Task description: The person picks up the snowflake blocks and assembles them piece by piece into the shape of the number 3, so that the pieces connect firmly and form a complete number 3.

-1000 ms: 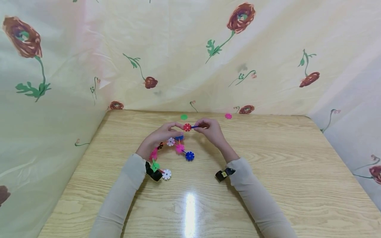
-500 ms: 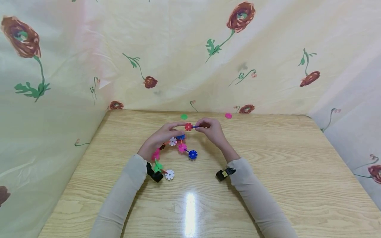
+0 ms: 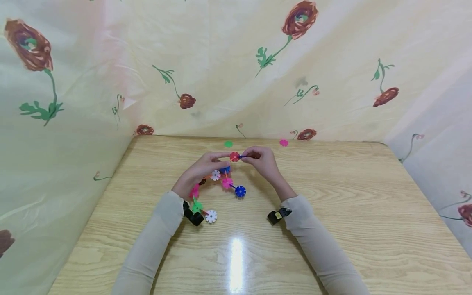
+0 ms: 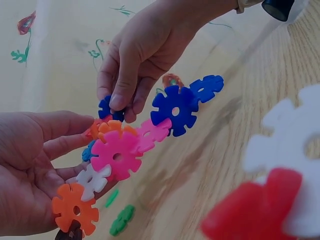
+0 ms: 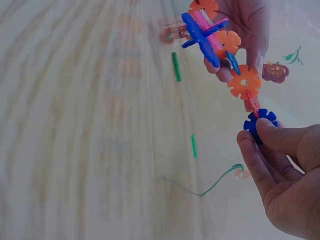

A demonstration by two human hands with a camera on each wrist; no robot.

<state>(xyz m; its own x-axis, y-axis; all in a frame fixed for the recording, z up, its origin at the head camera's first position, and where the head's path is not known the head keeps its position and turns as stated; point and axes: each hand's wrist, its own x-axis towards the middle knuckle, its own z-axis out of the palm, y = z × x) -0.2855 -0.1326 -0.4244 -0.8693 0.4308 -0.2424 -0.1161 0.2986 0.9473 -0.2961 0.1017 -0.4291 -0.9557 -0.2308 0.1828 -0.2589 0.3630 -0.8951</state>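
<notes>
My left hand [image 3: 204, 166] holds a chain of notched plastic snowflake discs, its thumb by a blue disc [image 3: 225, 169] and its index finger stretched to a red disc [image 3: 234, 157]. Thumb and fingers of my right hand [image 3: 263, 159] pinch another blue disc [image 5: 260, 125], slotted edge-on against the red one. From the left hand hangs a branch with a pink disc [image 4: 116, 156] and a blue disc [image 4: 175, 111] beyond it. The rest of the chain trails under the left wrist, through a green disc [image 3: 197, 207] to a white disc [image 3: 211, 216]. The left palm partly hides it.
Two loose discs, one green [image 3: 228, 144] and one pink [image 3: 283, 143], lie at the back edge of the wooden table [image 3: 350, 205]. A flowered cloth [image 3: 221, 82] hangs behind and at both sides. Black wrist cameras sit on both cuffs.
The chain and the left hand have shifted slightly to the right, bringing the red disc nearer the right fingers. The right hand keeps its pinch and has barely moved.
</notes>
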